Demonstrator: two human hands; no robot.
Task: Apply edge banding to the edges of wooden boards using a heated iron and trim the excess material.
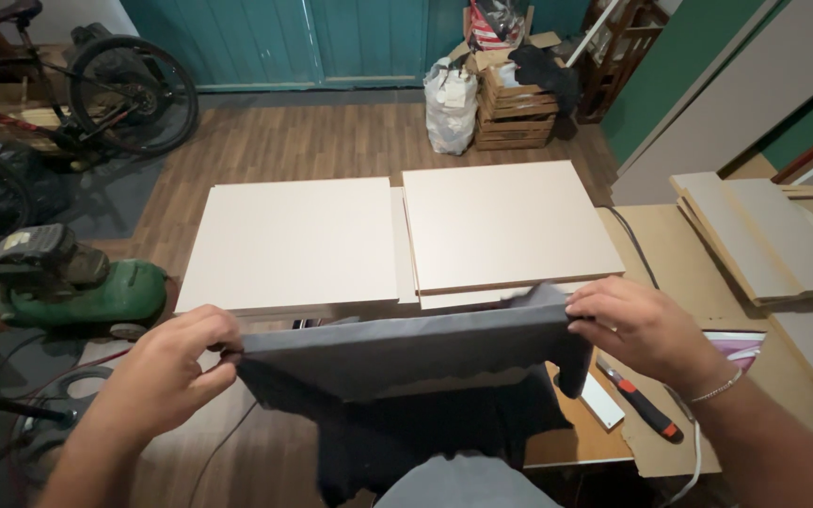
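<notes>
Head view: wooden crate [514, 111] holds dark clothing [546, 73] and cardboard [491, 58].

Two pale boards [294, 240] and [508, 226] lie side by side on the workbench [679, 442]. A utility knife [640, 400] rests at its right. A green lawnmower [72, 282] and a bicycle [96, 89] stand left; wooden crates [517, 108] stand beyond.

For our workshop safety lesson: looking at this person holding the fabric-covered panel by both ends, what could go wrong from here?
1. The loose grey fabric hangs unfastened under the panel; it could slip or bunch, since the left hand and right hand pinch only the corners.
2. The utility knife lies near the right forearm and might get knocked.
3. The stacked boards overhang slightly; a bump could shift them.
</notes>
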